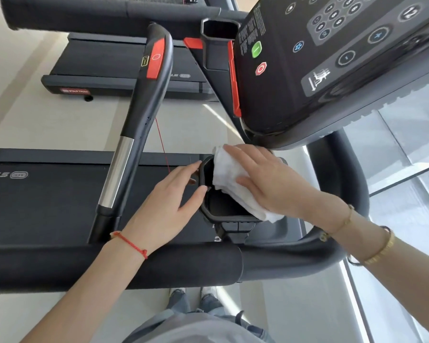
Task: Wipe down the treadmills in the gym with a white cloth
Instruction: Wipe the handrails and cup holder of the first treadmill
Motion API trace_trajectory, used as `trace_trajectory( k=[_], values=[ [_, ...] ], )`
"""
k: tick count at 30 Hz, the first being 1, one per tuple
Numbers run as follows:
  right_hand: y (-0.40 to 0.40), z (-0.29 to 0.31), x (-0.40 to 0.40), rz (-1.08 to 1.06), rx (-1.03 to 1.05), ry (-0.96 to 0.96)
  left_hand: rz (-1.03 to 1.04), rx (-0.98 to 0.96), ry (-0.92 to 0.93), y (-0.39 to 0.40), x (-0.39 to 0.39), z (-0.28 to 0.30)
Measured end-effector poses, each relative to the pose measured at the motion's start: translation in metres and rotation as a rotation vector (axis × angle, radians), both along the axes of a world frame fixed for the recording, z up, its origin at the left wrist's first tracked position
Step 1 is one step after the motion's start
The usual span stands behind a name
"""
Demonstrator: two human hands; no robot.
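Two hands at cup holder (223, 211): right hand (270, 181) flat, pressing white cloth (229, 179); left hand (169, 201) relaxed, touching rim.

The picture is bright with daylight. Sunny stripes lie on the pale floor (198, 125) in the middle and lower right of the frame. The shiny panel (332, 58) at upper right has soft glare. Straight bars bend near the edges. The middle looks sharp, the corners softer.

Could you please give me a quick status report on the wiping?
Right hand presses cloth on cup holder rim. Left hand steadies holder's edge. Nothing in the way.
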State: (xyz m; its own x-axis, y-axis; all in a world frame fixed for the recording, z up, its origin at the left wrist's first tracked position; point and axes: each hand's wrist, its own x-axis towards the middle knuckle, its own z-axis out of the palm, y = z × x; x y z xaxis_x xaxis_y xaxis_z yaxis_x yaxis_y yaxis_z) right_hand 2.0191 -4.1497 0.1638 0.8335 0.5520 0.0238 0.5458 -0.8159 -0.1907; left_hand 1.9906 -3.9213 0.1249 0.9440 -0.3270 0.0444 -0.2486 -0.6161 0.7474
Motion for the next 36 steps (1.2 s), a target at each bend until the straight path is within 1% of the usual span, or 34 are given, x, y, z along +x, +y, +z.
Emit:
trace_trajectory(
  k=[3,6,8,11,14,16,19,21,23,25,28,31,33,34,36],
  values=[
    [0.02,0.001,0.019,0.076,-0.112,-0.056,0.016,0.022,-0.01,0.001,0.0,-0.003],
    [0.018,-0.001,0.014,0.021,-0.123,-0.059,0.011,0.005,-0.009,0.001,0.0,-0.003],
    [0.007,-0.003,0.0,-0.073,0.004,-0.013,-0.002,-0.006,-0.014,0.001,-0.001,-0.002],
    [-0.003,-0.007,-0.028,-0.299,0.296,0.139,0.003,-0.002,-0.007,0.0,-0.001,0.0],
    [0.0,-0.018,-0.061,-0.497,0.46,0.231,-0.005,0.002,-0.009,-0.001,-0.002,0.0],
    [0.0,-0.022,-0.067,-0.562,0.486,0.257,-0.008,0.003,-0.006,-0.001,-0.002,0.001],
    [0.001,-0.019,-0.04,-0.572,0.412,0.242,-0.01,0.024,-0.011,0.0,-0.002,0.001],
    [0.003,-0.015,-0.023,-0.578,0.407,0.233,-0.01,0.028,-0.017,0.0,-0.001,0.001],
    [0.006,-0.014,-0.028,-0.591,0.421,0.208,-0.012,0.023,-0.022,-0.001,-0.001,0.001],
    [0.006,-0.015,-0.051,-0.591,0.434,0.188,-0.011,0.023,-0.026,-0.001,-0.001,0.001],
    [0.003,-0.011,-0.083,-0.589,0.531,0.228,-0.01,0.025,-0.035,-0.001,-0.001,0.001],
    [-0.002,0.0,-0.102,-0.514,0.543,0.171,-0.018,0.02,-0.028,-0.001,-0.001,0.001],
    [-0.006,0.01,-0.108,-0.378,0.51,0.157,-0.023,0.015,-0.02,-0.001,-0.001,0.002],
    [-0.008,0.015,-0.109,-0.288,0.468,0.182,-0.026,0.012,-0.015,0.0,-0.002,0.003],
    [-0.008,0.019,-0.105,-0.131,0.322,0.217,-0.027,0.005,-0.006,0.0,-0.001,0.004]
  ],
)
